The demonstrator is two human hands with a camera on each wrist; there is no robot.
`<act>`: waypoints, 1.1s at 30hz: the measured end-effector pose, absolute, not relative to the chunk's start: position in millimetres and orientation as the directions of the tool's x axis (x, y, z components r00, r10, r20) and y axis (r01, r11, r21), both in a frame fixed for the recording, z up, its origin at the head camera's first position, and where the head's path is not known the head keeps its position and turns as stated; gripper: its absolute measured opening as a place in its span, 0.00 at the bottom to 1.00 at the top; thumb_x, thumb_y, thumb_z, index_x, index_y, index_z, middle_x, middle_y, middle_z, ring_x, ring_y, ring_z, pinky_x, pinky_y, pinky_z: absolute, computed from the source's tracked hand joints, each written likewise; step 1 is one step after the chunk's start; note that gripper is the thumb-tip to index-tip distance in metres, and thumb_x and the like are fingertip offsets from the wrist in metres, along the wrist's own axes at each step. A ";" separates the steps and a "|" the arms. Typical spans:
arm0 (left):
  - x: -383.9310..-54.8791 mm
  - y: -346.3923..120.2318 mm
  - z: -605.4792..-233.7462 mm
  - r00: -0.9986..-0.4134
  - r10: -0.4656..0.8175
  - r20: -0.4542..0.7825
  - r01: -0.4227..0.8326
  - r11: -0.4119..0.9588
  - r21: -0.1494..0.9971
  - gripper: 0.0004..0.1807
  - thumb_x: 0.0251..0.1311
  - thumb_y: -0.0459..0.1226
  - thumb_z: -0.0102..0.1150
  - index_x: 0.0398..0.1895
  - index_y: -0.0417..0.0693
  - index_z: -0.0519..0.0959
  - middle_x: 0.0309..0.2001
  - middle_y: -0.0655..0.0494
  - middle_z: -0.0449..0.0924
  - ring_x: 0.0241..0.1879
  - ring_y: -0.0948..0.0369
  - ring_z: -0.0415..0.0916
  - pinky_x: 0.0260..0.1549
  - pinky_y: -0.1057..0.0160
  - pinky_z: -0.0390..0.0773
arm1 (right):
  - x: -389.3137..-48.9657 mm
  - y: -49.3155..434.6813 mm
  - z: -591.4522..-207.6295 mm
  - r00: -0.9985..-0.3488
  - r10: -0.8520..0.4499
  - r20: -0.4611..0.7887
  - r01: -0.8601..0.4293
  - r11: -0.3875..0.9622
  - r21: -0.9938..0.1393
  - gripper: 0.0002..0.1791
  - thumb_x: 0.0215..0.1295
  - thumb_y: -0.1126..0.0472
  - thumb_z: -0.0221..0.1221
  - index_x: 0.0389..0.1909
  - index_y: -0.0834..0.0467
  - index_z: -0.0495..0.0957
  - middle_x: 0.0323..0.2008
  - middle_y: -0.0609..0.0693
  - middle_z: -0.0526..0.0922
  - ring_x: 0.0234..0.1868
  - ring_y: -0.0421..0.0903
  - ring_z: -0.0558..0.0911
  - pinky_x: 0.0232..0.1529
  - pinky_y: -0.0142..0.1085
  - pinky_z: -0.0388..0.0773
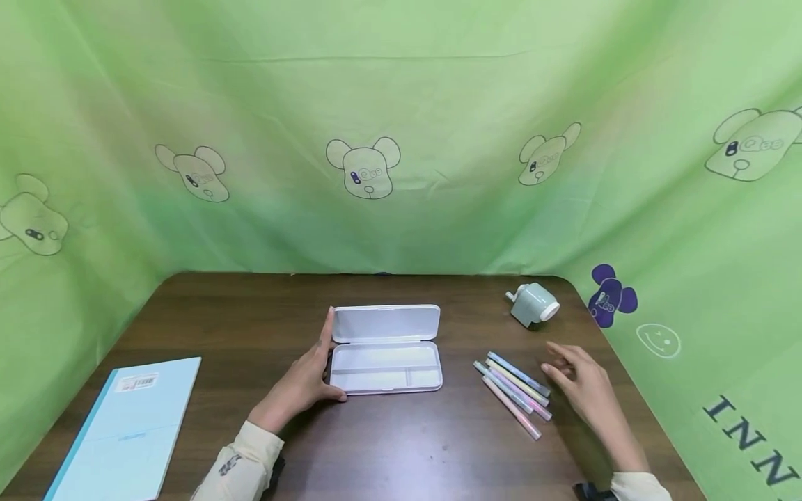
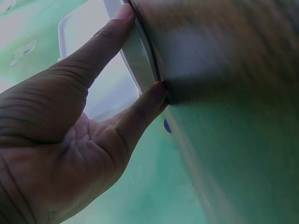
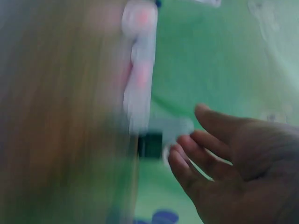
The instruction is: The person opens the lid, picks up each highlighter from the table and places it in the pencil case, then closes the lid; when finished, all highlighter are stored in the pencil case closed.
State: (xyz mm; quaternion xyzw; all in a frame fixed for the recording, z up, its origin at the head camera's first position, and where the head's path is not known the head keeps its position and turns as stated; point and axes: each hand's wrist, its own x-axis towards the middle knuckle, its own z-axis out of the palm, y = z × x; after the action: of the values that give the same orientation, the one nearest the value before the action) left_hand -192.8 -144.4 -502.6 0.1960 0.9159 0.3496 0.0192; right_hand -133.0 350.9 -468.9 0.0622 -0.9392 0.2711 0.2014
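You have your left hand (image 1: 302,381) at the left side of the open case (image 1: 370,380), with the thumb at the near corner and the fingers up by the lid (image 1: 386,324). The left thumb and fingers are spread wide and almost straight, and they touch the case's edge. The lid is tipped back, away from you. The case sits in the middle of the table (image 1: 388,452).

Your right hand (image 1: 579,386) is just right of the pens (image 1: 516,390). Its fingers are a bit bent, with a small gap to the thumb, and they hold nothing. The pens lie in a loose bunch, to the right of the case and well apart from it. What looks like a sharpener (image 1: 532,304) stands behind them.

My guess is that you are at the step of keeping the case still while the right hand gets near the pens. Picking up would call for a small slide left, then a soft pinch round one pen, with the case kept steady
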 end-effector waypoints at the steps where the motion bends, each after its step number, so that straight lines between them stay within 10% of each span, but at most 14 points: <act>1: -193.8 -145.3 -504.5 -0.918 0.381 0.110 0.359 0.679 0.640 0.92 0.40 0.40 0.94 0.88 0.59 0.20 0.69 0.31 0.77 0.66 0.35 0.77 0.59 0.32 0.77 | -129.1 356.1 -469.3 -0.920 -0.015 0.391 -0.220 0.847 -0.484 0.24 0.61 0.71 0.75 0.58 0.72 0.84 0.48 0.64 0.88 0.35 0.48 0.88 0.39 0.43 0.87; 13: -172.9 -133.8 -463.9 -0.934 0.355 0.045 0.293 0.686 0.666 0.88 0.44 0.31 0.90 0.88 0.55 0.22 0.71 0.25 0.73 0.69 0.34 0.74 0.64 0.32 0.74 | -124.3 365.1 -481.0 -0.969 -0.107 0.222 -0.220 0.780 -0.585 0.11 0.59 0.72 0.76 0.43 0.63 0.91 0.34 0.48 0.86 0.32 0.29 0.80 0.34 0.31 0.83; 33: -187.9 -144.3 -493.6 -0.903 0.408 0.133 0.391 0.655 0.646 0.91 0.44 0.38 0.92 0.87 0.63 0.18 0.68 0.26 0.75 0.64 0.36 0.78 0.56 0.35 0.80 | -143.1 327.3 -480.6 -0.875 -0.125 0.468 -0.379 0.780 -0.499 0.13 0.56 0.76 0.76 0.39 0.58 0.92 0.37 0.46 0.87 0.32 0.30 0.77 0.32 0.32 0.79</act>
State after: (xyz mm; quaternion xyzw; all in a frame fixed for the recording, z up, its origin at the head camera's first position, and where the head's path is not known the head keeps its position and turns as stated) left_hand -187.9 -144.3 -493.6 0.2196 0.9097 0.3524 0.0121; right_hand -143.1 327.3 -480.6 0.1369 -0.9197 0.3024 0.2096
